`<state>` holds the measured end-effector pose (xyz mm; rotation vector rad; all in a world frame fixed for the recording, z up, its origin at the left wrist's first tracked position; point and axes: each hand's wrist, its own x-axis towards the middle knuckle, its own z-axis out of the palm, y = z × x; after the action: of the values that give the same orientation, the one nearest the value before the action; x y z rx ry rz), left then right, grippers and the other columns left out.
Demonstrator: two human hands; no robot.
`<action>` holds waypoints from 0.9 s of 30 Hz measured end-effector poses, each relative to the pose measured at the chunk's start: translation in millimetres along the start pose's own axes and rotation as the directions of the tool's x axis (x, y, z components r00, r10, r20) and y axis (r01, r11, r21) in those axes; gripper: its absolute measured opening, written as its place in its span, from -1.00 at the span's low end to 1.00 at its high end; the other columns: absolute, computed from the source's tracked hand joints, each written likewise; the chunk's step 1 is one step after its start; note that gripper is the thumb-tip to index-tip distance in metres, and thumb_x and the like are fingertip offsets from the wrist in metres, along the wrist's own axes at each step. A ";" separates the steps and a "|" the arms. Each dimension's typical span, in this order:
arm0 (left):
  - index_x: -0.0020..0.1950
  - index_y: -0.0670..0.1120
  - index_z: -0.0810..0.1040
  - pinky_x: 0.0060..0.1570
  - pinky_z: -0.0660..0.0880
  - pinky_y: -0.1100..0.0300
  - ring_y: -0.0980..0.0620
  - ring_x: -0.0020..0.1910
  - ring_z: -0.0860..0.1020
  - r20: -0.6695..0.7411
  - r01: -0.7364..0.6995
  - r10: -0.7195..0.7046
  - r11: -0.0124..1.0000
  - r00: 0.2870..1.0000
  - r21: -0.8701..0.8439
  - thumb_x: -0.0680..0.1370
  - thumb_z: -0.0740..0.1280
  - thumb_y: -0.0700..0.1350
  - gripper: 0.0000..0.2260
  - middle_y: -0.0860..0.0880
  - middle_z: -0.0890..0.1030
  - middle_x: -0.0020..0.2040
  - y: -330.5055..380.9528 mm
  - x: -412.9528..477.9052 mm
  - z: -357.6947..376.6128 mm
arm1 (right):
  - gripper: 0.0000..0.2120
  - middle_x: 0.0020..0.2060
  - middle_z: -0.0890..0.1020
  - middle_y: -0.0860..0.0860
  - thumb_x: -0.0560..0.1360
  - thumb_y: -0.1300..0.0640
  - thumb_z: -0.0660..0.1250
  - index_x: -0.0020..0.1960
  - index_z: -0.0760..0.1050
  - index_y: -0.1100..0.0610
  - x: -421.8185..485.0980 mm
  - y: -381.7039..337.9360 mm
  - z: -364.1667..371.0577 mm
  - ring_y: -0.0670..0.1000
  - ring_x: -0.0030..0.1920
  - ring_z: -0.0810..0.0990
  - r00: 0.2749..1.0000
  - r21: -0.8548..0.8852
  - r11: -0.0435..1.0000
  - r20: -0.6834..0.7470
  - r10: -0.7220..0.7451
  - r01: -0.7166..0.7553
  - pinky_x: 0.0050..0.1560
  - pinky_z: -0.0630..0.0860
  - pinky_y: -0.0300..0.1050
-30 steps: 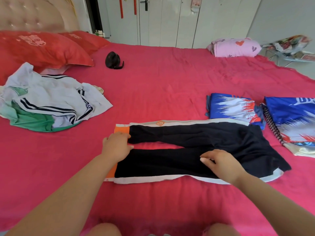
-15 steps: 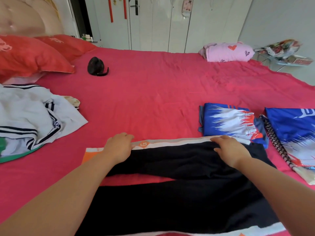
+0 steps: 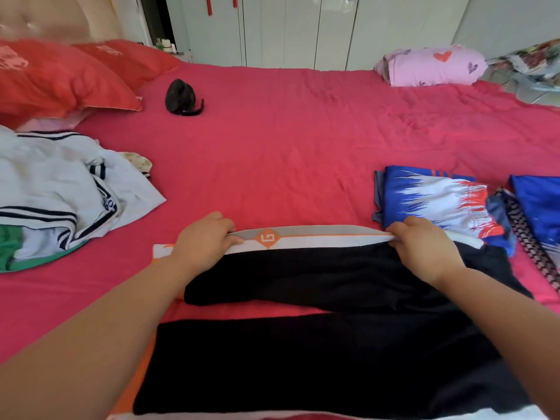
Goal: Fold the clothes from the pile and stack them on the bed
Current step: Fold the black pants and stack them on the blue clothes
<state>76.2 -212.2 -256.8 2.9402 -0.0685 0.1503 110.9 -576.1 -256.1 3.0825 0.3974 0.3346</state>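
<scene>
Black trousers [image 3: 333, 277] lie flat across the near side of a red bed [image 3: 288, 147], legs slightly parted. A grey, white and orange side stripe [image 3: 318, 237] bearing a diamond logo runs along the far edge. The left hand [image 3: 203, 242] and right hand [image 3: 424, 247] each pinch that striped edge. An unfolded pile [image 3: 60, 192] lies left, and a folded blue garment [image 3: 433, 198] right.

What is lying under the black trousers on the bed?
The red sheet shows between the legs of the black trousers, and their far right edge overlaps the folded blue garment. Anything else beneath is covered.
</scene>
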 end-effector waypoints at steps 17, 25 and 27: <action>-0.27 -0.05 0.59 -0.55 0.45 0.25 0.06 -0.44 0.52 -0.071 -0.399 0.405 0.913 0.912 0.084 0.42 0.28 -0.06 -0.87 0.04 0.54 -0.36 20.7 -218.9 16.7 | -0.81 -0.43 0.50 0.03 0.17 0.20 0.29 -0.25 0.60 0.13 -217.9 -12.1 -24.4 0.18 -0.42 0.54 0.974 0.002 1.000 -0.224 0.010 -0.010 -0.38 0.47 0.00; 0.29 -0.02 0.47 0.05 0.44 0.10 -0.01 0.14 0.47 0.121 -0.193 0.179 0.975 0.976 0.111 0.56 0.20 -0.15 -0.70 0.00 0.51 0.19 36.4 -224.5 -3.3 | -0.56 -0.17 0.59 0.13 0.23 0.39 0.38 0.08 0.60 0.14 -235.5 -16.8 -23.3 0.26 -0.16 0.57 0.991 0.144 0.980 0.011 0.135 -0.135 -0.16 0.51 0.09; 0.35 0.01 0.42 0.12 0.40 0.14 0.02 0.22 0.42 0.113 -0.175 0.166 0.982 0.980 0.069 0.51 0.20 -0.16 -0.60 0.04 0.45 0.27 48.4 -220.5 -10.5 | -0.52 -0.05 0.59 0.15 0.29 0.38 0.30 0.18 0.55 0.14 -235.7 -16.0 -27.0 0.26 -0.05 0.54 0.988 0.200 0.968 0.048 0.148 -0.155 -0.02 0.48 0.08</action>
<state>-146.6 -249.6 -260.6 3.0165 -0.3385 0.0209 -121.5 -620.5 -279.6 3.3230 0.2067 0.2612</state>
